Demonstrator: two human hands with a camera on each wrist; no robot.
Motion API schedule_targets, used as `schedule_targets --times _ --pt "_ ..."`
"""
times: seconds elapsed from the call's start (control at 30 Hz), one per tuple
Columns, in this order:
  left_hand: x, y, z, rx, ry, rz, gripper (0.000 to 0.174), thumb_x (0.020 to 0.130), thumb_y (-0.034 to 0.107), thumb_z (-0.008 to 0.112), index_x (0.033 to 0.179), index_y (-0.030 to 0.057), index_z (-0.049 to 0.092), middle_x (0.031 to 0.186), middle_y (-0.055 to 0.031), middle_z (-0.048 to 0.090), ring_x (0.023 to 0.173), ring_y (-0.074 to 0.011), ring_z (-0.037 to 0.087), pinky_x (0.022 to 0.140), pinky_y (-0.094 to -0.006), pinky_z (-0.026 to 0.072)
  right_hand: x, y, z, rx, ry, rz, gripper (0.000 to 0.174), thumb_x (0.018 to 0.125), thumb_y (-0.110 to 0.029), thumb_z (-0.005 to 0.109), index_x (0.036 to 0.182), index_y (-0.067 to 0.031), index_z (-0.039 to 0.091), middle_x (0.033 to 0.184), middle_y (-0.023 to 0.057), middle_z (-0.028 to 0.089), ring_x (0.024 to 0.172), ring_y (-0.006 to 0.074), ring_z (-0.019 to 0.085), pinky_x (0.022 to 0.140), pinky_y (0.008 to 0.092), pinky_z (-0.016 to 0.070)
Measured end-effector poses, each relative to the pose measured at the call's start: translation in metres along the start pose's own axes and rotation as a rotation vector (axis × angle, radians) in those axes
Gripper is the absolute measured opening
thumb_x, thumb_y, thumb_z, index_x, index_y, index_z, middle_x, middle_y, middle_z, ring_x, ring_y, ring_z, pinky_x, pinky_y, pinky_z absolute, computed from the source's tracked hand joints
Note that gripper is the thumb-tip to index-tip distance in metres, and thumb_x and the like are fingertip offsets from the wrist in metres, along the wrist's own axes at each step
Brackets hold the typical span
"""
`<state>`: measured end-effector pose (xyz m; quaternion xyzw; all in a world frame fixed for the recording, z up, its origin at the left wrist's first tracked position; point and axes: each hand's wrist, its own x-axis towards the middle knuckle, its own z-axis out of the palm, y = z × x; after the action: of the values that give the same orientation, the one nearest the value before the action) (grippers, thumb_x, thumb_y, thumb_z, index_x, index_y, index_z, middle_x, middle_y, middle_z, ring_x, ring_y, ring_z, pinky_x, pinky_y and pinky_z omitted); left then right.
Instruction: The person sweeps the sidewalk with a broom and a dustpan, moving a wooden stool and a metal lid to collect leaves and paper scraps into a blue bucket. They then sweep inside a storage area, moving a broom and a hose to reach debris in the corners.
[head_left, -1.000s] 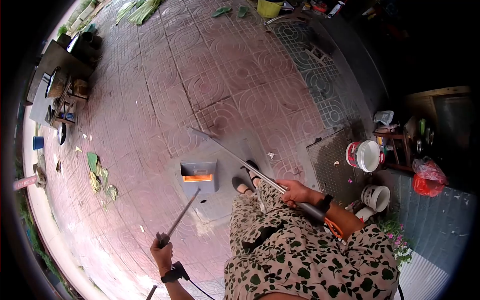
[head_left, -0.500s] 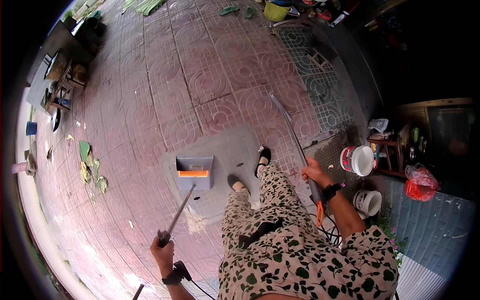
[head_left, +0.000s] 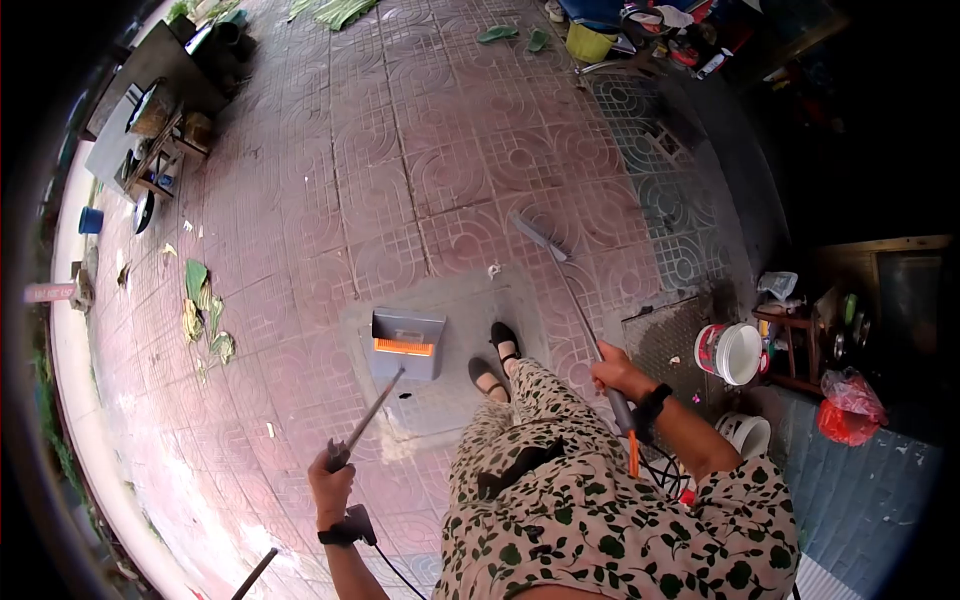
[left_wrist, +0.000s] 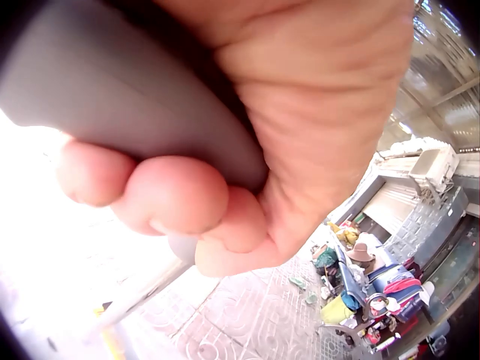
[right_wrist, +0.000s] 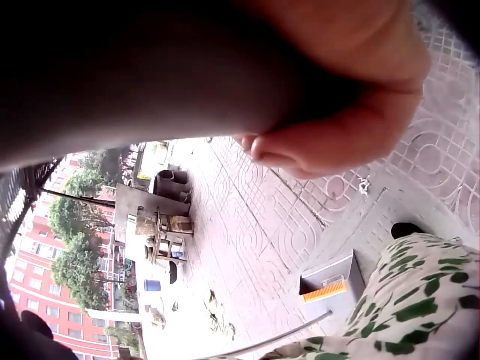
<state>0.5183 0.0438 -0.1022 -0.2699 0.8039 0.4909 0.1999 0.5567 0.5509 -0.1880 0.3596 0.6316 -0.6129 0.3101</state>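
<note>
My left hand grips the top of a long metal handle that runs down to a grey dustpan with an orange strip, standing on a grey slab. In the left wrist view the curled fingers wrap the grey handle. My right hand grips a broom handle; the broom head lies on the tiles ahead to the right. A small white scrap lies near the slab's far edge. The dustpan also shows in the right wrist view.
My two feet in black shoes stand beside the dustpan. Green leaves litter the tiles to the left. White buckets and a red bag sit at the right. A stall table stands far left.
The broom has swung from left across my legs to the right, then its head came back nearer the slab. The dustpan and left hand have barely moved.
</note>
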Motion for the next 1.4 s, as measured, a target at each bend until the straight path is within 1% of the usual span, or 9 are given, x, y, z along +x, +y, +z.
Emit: schedule_targets --times 0.2,0.43,0.67,0.93,1.07,1.13,1.2,1.27,1.4 --pt "-0.006 0.022 0.011 0.128 -0.088 0.036 0.027 0.065 -0.001 0.055 0.092 0.0 0.061 0.059 0.0026 0.049 0.047 -0.0044 0.043 0.04 -0.0219 0.0325 -0.003 -0.021 0.029 -0.123 -0.225 0.006 0.041 0.077 -0.001 0.048 0.117 -0.0036 0.043 0.063 0.004 0.05 0.048 0.0093 0.048 0.041 0.0248 0.0406" --pt "0.015 0.027 0.004 0.135 -0.053 0.001 0.028 0.063 0.0 0.056 0.09 0.0034 0.062 0.058 0.0024 0.05 0.043 -0.0055 0.044 0.037 -0.0199 0.0345 0.012 -0.057 0.045 0.101 -0.753 0.327 0.066 0.077 0.002 0.048 0.139 -0.0082 0.025 0.067 0.0017 0.052 0.048 0.0045 0.047 0.042 0.0197 0.0407" --pt "0.012 -0.003 -0.006 0.16 0.062 0.128 0.028 0.063 0.001 0.057 0.091 0.003 0.063 0.057 0.0024 0.05 0.044 -0.0055 0.045 0.039 -0.0209 0.0356 -0.02 -0.109 0.011 -0.198 -0.618 0.07 0.066 0.073 0.0 0.051 0.136 -0.0087 0.034 0.067 0.0025 0.052 0.05 0.007 0.048 0.044 0.0214 0.0412" --pt "-0.018 0.001 -0.004 0.033 0.21 -0.06 0.021 0.064 0.003 0.056 0.085 -0.0006 0.059 0.058 0.0008 0.049 0.047 -0.0066 0.045 0.041 -0.0226 0.034 0.105 -0.125 0.046 -0.743 -0.244 -0.393 0.061 0.072 -0.005 0.054 0.13 -0.0028 0.036 0.063 0.0085 0.053 0.053 0.0136 0.051 0.047 0.028 0.0415" --pt "-0.033 0.006 -0.011 -0.02 0.161 -0.095 0.025 0.063 0.002 0.056 0.088 -0.0009 0.06 0.057 0.0015 0.048 0.047 -0.0061 0.044 0.041 -0.0224 0.0339 0.096 -0.15 0.074 -0.743 -0.218 -0.296 0.05 0.072 -0.008 0.056 0.119 0.0015 0.042 0.063 0.0121 0.054 0.055 0.017 0.054 0.048 0.0316 0.0423" --pt "-0.032 0.007 -0.009 -0.023 0.115 -0.102 0.026 0.063 0.002 0.056 0.089 -0.0009 0.06 0.057 0.0018 0.048 0.047 -0.0059 0.044 0.041 -0.0224 0.0339 0.068 -0.154 0.088 -1.04 -0.261 -0.305 0.043 0.072 -0.009 0.056 0.111 0.0042 0.043 0.067 0.0149 0.056 0.056 0.0201 0.056 0.05 0.0342 0.0433" --pt "-0.026 0.005 -0.012 0.016 0.074 -0.07 0.027 0.063 0.002 0.056 0.09 -0.0002 0.061 0.058 0.0023 0.049 0.047 -0.0053 0.044 0.042 -0.0221 0.0339 0.086 -0.095 0.087 -1.113 -0.376 -0.549 0.047 0.073 -0.01 0.056 0.114 0.0055 0.041 0.071 0.0185 0.057 0.057 0.0214 0.056 0.053 0.0358 0.0449" --pt "-0.02 -0.006 -0.02 0.001 0.055 -0.055 0.026 0.063 0.002 0.057 0.088 -0.0001 0.062 0.059 0.0024 0.049 0.048 -0.0056 0.044 0.043 -0.0227 0.0343 0.032 -0.102 0.111 -0.983 -0.449 -0.24 0.045 0.074 -0.009 0.054 0.115 0.0043 0.041 0.071 0.0149 0.056 0.057 0.0181 0.055 0.053 0.033 0.0452" --pt "-0.019 -0.024 -0.021 0.016 0.068 0.041 0.028 0.063 0.0 0.056 0.09 -0.0004 0.062 0.057 0.0024 0.048 0.044 -0.005 0.042 0.039 -0.0216 0.033 0.025 -0.078 0.131 -0.738 -0.706 -0.02 0.045 0.074 -0.005 0.052 0.118 0.0031 0.042 0.069 0.0079 0.053 0.054 0.0128 0.053 0.048 0.0284 0.0441"
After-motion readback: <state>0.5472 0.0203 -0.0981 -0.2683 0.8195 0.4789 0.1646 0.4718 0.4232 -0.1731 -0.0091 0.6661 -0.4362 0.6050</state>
